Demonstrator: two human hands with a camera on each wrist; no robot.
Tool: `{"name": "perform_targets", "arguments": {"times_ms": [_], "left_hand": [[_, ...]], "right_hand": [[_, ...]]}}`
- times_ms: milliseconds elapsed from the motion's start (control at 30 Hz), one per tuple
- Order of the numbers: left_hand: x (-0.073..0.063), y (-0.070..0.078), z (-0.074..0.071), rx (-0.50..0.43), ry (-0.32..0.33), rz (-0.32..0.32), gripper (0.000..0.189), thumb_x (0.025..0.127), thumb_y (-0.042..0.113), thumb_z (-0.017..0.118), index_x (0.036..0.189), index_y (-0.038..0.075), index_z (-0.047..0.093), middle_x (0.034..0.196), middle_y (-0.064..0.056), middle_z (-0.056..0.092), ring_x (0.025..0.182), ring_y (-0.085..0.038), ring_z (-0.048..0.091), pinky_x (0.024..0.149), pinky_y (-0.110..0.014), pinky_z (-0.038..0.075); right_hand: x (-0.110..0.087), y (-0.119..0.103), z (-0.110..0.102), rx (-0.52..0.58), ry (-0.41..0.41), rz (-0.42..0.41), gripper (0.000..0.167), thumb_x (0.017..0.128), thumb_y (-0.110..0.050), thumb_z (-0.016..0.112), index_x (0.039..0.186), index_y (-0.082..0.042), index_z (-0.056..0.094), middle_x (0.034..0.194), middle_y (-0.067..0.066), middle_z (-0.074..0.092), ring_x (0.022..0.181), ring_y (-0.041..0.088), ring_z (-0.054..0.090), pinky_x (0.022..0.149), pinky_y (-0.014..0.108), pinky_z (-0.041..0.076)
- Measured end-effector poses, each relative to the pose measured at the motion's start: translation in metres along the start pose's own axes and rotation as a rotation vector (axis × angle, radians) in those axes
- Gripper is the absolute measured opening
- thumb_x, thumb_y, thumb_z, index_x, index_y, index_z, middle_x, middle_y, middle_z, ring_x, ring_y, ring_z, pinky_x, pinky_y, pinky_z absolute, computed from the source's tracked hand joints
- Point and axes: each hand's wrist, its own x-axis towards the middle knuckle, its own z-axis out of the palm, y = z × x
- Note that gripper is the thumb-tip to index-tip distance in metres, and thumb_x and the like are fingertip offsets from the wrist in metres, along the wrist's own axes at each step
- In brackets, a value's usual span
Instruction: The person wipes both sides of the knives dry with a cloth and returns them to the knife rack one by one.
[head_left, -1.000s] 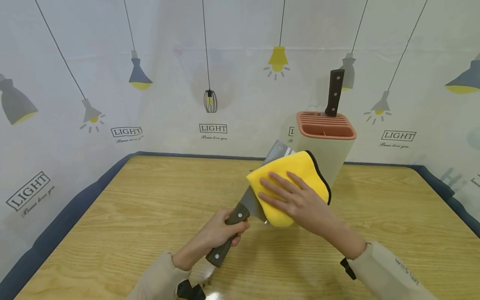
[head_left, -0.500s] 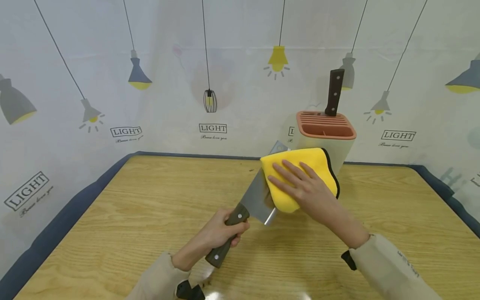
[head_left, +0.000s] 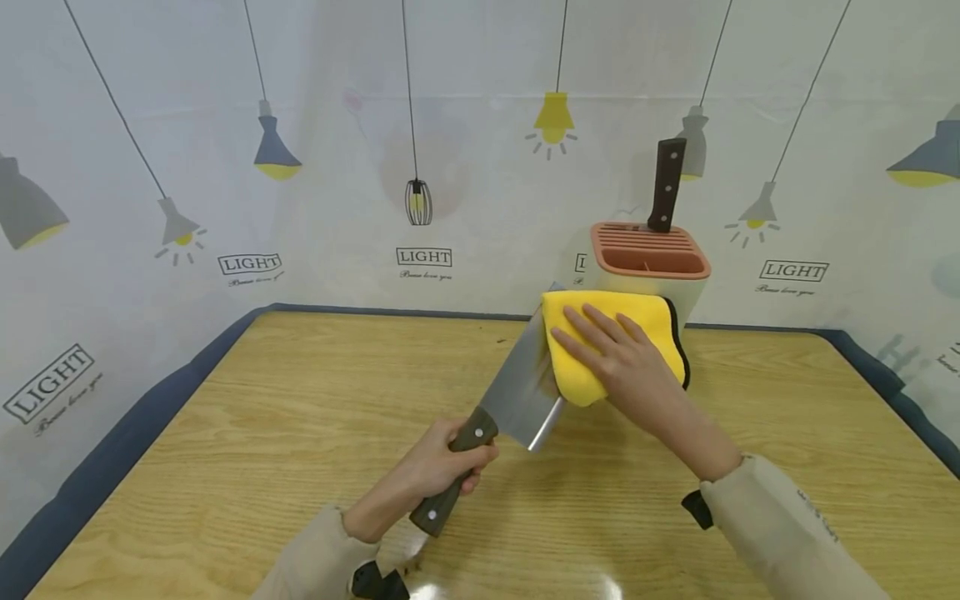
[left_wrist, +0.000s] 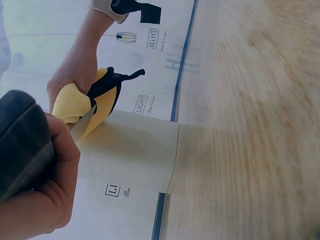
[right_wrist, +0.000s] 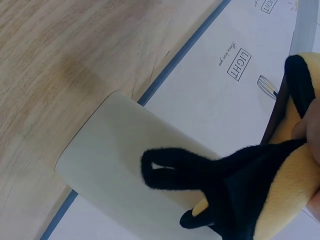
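Observation:
My left hand grips the dark handle of a cleaver, whose steel blade points up and away over the wooden table. A folded yellow cloth with a black edge covers the far end of the blade. On top of the cloth lies my right hand, fingers spread, holding it round the blade. The left wrist view shows the cloth folded over the blade edge. The right wrist view shows the cloth and its black loop.
A cream knife block with an orange slotted top stands just behind the cloth at the table's back. One dark-handled knife sticks up from it. A lamp-patterned backdrop walls the table on three sides.
My right hand has slid the cloth along the blade, up and away from the handle towards the tip, baring more steel. The left hand has stayed put.

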Motion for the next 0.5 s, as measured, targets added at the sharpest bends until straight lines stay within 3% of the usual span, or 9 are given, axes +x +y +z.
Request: {"name": "perform_targets", "arguments": {"times_ms": [300,500], "left_hand": [[-0.0023,0.0014,-0.0001,-0.003,0.002,-0.009,0.009,0.088,0.006,0.052,0.086,-0.003,0.049,0.056,0.001,0.046,0.042,-0.007,0.043,0.042,-0.020,0.039],[-0.0037,0.0029,-0.0007,-0.013,0.003,-0.016,0.010,0.087,0.007,0.053,0.086,-0.003,0.049,0.056,0.000,0.047,0.042,-0.006,0.043,0.042,-0.019,0.039]], "right_hand": [[-0.0010,0.0051,-0.0013,0.014,-0.015,0.070,0.074,0.061,0.008,0.074,0.128,-0.009,0.047,0.134,0.017,0.041,0.121,0.034,0.039,0.092,0.052,0.036],[-0.0013,0.0073,-0.0016,0.014,-0.017,0.109,0.079,0.056,0.007,0.078,0.127,-0.008,0.048,0.133,0.018,0.041,0.120,0.035,0.039,0.090,0.053,0.037]]}}
